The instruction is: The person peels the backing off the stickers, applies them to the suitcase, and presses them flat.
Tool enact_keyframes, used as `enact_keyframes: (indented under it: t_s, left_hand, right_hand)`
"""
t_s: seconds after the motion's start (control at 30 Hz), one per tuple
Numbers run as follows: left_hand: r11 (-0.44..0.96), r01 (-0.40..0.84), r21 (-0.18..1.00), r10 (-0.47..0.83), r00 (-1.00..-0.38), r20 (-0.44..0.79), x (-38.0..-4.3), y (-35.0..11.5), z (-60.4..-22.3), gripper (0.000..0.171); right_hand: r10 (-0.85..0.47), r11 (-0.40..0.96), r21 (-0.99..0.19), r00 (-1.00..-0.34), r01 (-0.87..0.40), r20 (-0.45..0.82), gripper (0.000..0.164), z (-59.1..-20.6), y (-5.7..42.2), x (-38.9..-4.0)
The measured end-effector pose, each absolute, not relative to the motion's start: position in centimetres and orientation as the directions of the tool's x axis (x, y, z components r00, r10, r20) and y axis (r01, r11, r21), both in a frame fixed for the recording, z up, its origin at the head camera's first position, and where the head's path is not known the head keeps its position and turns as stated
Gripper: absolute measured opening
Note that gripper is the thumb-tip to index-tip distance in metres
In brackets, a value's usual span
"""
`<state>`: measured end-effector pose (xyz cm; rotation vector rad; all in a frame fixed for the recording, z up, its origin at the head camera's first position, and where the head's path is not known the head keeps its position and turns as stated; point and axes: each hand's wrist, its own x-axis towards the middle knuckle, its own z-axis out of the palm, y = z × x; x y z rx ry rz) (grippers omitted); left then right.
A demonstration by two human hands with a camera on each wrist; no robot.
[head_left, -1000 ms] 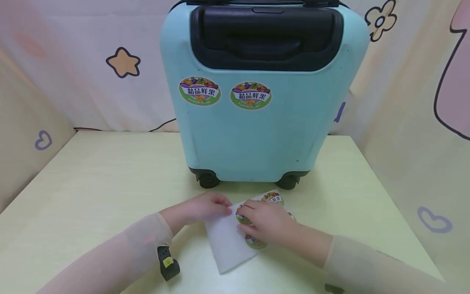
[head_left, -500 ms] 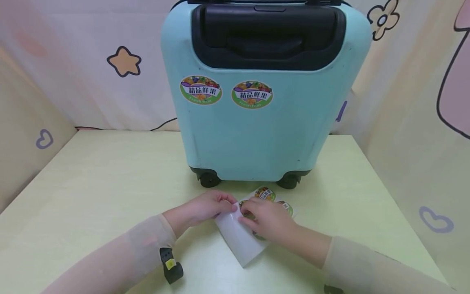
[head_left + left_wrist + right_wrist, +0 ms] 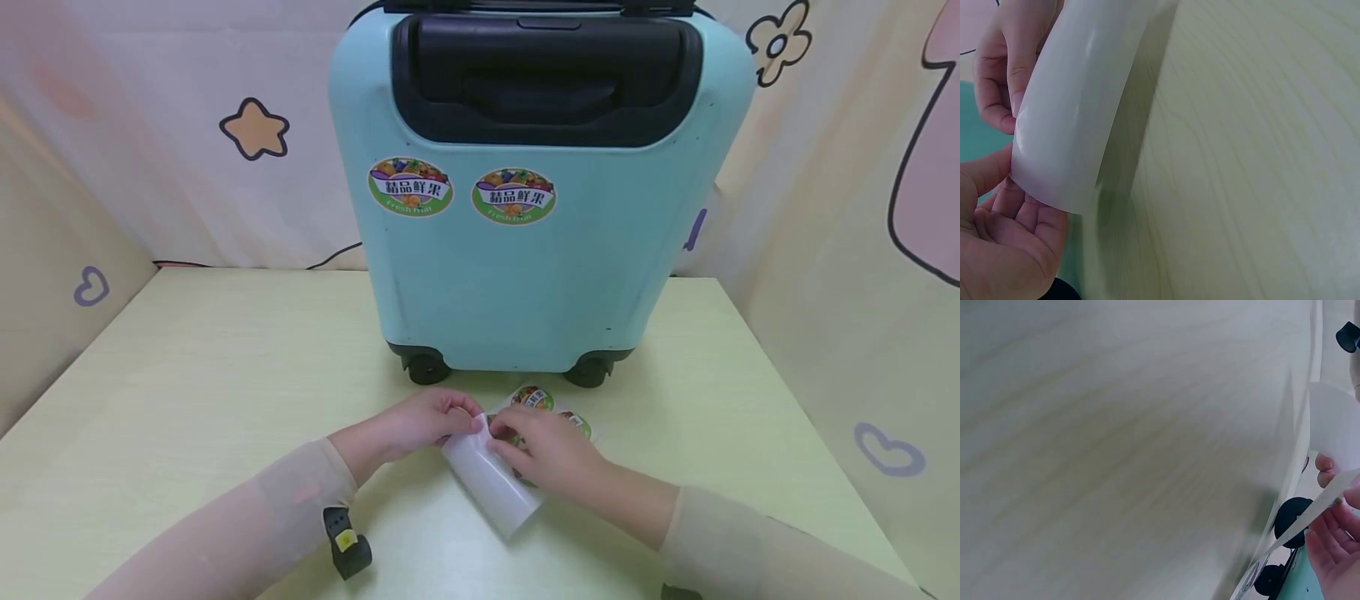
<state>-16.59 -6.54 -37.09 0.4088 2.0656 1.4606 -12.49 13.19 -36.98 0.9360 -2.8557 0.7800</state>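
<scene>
A sheet of stickers (image 3: 491, 487) with a white backing is bent over between my two hands, just in front of a light blue suitcase (image 3: 510, 292). My left hand (image 3: 429, 419) pinches the sheet's upper left edge between thumb and fingers. Opposite it, my right hand (image 3: 551, 448) holds the sheet at the fold, its thumb and fingertips at a sticker it partly covers. Two oval fruit stickers, one at the top (image 3: 532, 397) and one at the right (image 3: 577, 422), show past the right hand. In the left wrist view, the curved blank backing (image 3: 1066, 119) spans both hands.
Two oval fruit stickers, a left one (image 3: 410, 187) and a right one (image 3: 513, 197), are on the suitcase front. The suitcase stands on black wheels (image 3: 426, 368) on a pale wooden table (image 3: 225, 375). Patterned curtains (image 3: 172, 167) surround the table.
The sheet has shifted slightly right and its lower left part has bent over into a curve. My left hand has moved a little right, closer to the right hand.
</scene>
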Motion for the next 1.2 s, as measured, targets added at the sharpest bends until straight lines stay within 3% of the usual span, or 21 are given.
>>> enact_keyframes:
  t_s: [0.23,0.57,0.87,1.2]
  left_hand:
    - [0.360,-0.043,0.932,0.570,-0.781,-0.256,-16.52,-6.62,-36.93,0.016]
    - [0.399,0.029,0.916,0.600,-0.764,-0.237,-16.30,-6.64,-37.17,0.015]
    - [0.405,0.077,0.911,0.620,-0.755,-0.212,-16.38,-6.56,-36.97,0.012]
    - [0.476,0.175,0.862,0.603,-0.779,-0.175,-16.62,-6.82,-37.21,0.007]
  right_hand:
    - [-0.521,0.711,-0.477,-0.842,-0.517,0.138,0.009,-36.71,13.15,-12.37]
    - [-0.551,0.685,-0.467,-0.817,-0.559,0.169,0.008,-36.94,13.49,-12.32]
    - [-0.549,0.706,-0.472,-0.829,-0.528,0.107,0.006,-36.89,13.57,-12.25]
    - [-0.509,0.708,-0.513,-0.854,-0.485,0.105,0.004,-37.12,14.10,-12.59]
